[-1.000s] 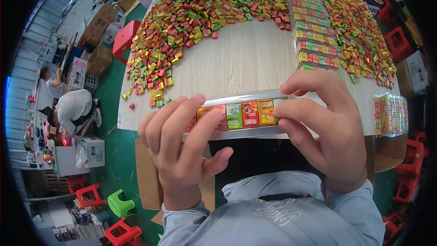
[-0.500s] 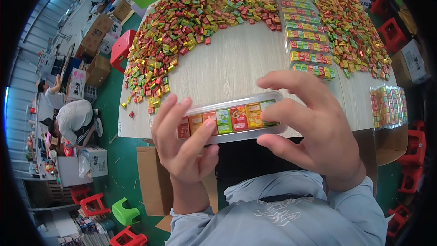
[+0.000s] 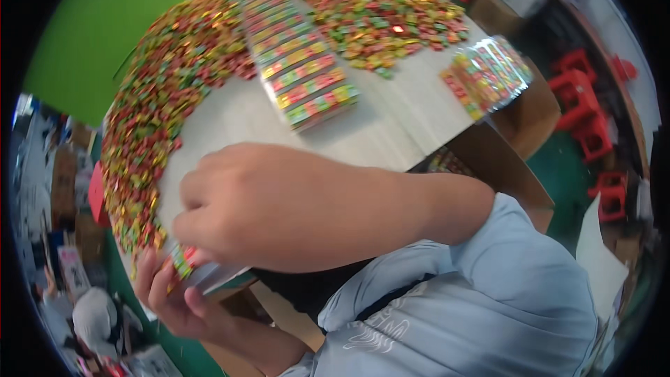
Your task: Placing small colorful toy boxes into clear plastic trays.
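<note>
Low at the left, my left hand [image 3: 167,293] holds a long clear plastic tray [image 3: 209,276] lined with small wrapped sweets [image 3: 183,262] in red, green and yellow. Its fingers curl around the tray's left end. My right hand [image 3: 227,202] reaches across to the left, above the tray, and covers much of it. That hand's fingers are bent and closed, with the tips out of sight, so whatever they grip is hidden. A big heap of loose wrapped sweets [image 3: 139,160] curves along the table beyond both hands.
A column of filled trays [image 3: 307,73] runs away across the pale table [image 3: 391,119]. Another heap of sweets [image 3: 391,17] lies right of it. A shiny film-wrapped bundle [image 3: 488,77] sits at the right edge, near cardboard boxes and red stools [image 3: 576,94]. Someone crouches at lower left.
My view has swung to the right and blurred. The tray and my left hand now appear lower left. My right hand went from spread at the tray's right end to closed over the tray.
</note>
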Tool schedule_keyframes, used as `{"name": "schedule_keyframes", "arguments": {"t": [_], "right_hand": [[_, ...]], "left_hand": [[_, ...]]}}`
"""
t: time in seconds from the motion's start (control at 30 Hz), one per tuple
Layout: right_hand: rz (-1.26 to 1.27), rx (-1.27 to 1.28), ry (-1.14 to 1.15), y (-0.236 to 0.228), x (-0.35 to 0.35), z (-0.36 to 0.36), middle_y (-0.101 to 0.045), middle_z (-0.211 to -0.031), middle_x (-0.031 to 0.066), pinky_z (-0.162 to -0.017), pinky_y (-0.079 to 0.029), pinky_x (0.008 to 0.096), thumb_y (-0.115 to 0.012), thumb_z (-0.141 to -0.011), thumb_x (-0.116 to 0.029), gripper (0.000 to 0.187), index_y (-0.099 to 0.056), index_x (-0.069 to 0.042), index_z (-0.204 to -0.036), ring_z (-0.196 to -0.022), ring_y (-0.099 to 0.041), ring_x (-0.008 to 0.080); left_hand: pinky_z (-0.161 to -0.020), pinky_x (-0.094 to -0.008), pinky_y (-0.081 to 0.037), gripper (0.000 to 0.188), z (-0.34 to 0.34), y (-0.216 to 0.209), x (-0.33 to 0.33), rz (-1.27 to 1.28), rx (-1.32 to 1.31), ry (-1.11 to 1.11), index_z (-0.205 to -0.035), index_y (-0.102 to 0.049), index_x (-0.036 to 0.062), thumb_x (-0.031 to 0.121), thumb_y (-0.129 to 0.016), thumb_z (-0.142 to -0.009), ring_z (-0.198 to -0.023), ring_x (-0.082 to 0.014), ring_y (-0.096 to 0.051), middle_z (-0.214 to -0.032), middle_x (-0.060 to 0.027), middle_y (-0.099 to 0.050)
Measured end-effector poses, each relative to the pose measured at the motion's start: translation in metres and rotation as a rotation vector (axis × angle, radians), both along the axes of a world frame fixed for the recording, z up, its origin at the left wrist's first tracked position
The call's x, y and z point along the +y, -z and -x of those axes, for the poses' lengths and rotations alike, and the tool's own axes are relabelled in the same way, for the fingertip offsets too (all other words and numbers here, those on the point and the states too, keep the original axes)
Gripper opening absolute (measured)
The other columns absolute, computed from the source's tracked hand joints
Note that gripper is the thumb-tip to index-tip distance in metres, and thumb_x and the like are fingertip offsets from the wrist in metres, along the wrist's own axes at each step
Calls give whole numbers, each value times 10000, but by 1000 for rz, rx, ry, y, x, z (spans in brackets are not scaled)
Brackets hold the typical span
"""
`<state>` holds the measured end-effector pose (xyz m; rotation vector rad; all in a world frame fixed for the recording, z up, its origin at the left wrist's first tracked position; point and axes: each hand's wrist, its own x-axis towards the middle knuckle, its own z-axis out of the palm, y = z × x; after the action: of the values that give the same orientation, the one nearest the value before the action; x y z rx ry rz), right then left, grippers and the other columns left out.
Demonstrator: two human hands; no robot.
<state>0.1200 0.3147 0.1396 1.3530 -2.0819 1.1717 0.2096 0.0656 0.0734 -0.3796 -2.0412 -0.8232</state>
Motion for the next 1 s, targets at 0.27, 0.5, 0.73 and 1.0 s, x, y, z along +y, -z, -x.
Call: {"name": "schedule_keyframes", "arguments": {"t": [0.27, 0.5, 0.73, 1.0], "right_hand": [[77, 118, -5, 3, 1, 6, -708, -836, 163, -747, -584, 416, -744, -802, -171, 169, -723, -4, -787, -818, -723, 326], [101, 262, 40, -1, 21, 0, -680, -846, 134, -777, -570, 396, -734, -775, -152, 132, -715, -24, -804, -862, -701, 304], [97, 208, 454, 29, 145, -19, -707, -1094, 161, -798, -566, 380, -836, -907, -264, 243, -719, -54, -938, -916, -691, 260], [-297, 79, 1253, 127, 278, -67, -684, -1058, 136, -851, -545, 370, -775, -923, -59, 121, -682, 5, -966, -978, -680, 293]], "left_hand": [[-1089, -519, -503, 680, 11, 11, 0, -12, 17, -12, -1433, -447, 18, 571, -573, -1058, -1280, -396, -592, -1404, -244, -573], [-1091, -550, -497, 948, 15, 8, 9, -109, 54, -85, -1562, -284, -8, 690, -588, -996, -1288, -411, -574, -1469, -238, -521], [-1067, -485, -505, 935, 4, 17, 1, -275, -105, -45, -1497, -417, -24, 731, -588, -972, -1296, -355, -558, -1437, -212, -538], [-1117, -543, -495, 708, 1, 31, -19, -305, -37, 101, -1468, -502, 53, 601, -582, -1026, -1342, -386, -542, -1520, -235, -482]]}}
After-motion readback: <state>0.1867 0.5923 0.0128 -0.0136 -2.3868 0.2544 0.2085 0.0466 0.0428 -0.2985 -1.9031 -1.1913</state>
